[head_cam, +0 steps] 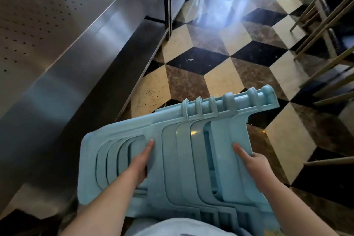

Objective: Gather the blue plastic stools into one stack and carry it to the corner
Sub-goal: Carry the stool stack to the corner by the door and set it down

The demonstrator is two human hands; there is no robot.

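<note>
Steel counter (63, 48), glossy cube-pattern floor (216, 71), wooden chair legs (323, 21)

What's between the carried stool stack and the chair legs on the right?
In the head view, only bare checkered floor lies between the stool stack and the chair legs.

Readable text: none anywhere in view.
Stack of blue stools (182, 159), near centre: plain moulded plastic, no brand or number legible.
Steel counter (57, 34), left: bare perforated metal, no label.
Tiled floor (220, 48), far and right: pattern only, no signs.
</note>
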